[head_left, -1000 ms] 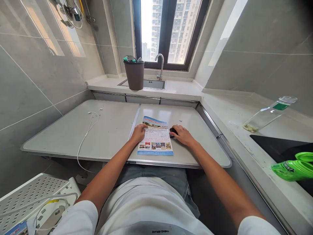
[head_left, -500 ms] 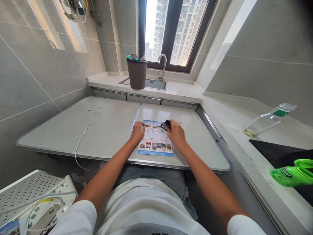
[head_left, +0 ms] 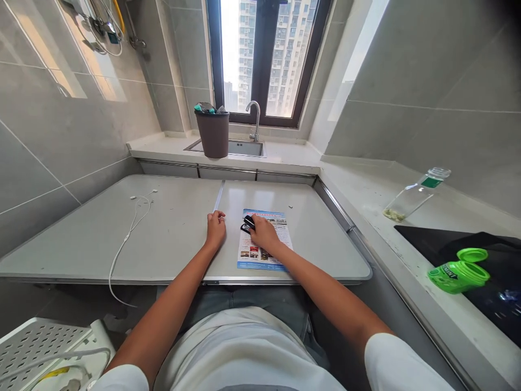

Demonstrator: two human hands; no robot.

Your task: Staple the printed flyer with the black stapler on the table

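A small black stapler (head_left: pixel 248 224) sits in my right hand (head_left: pixel 264 233), whose fingers are wrapped round it. It is over the left part of a printed flyer (head_left: pixel 277 222), which lies flat on the table with a blue band along its bottom edge and small photos above that. My right hand and forearm hide part of the print. To the left of the flyer, apart from it, my left hand (head_left: pixel 216 227) rests by the seam of the table with its fingers curled together. Whether anything small is between those fingers is hidden.
A white cable (head_left: pixel 126 239) lies across the left half of the folding table (head_left: pixel 179 244). Behind stand a brown bin (head_left: pixel 213 134) and a faucet (head_left: pixel 255 122). On the right counter are a tilted clear bottle (head_left: pixel 415 193) and a green container (head_left: pixel 458 276).
My left hand has let go of the flyer's left edge and moved left. My right hand has carried the stapler left and lower over the flyer. The view has shifted right.
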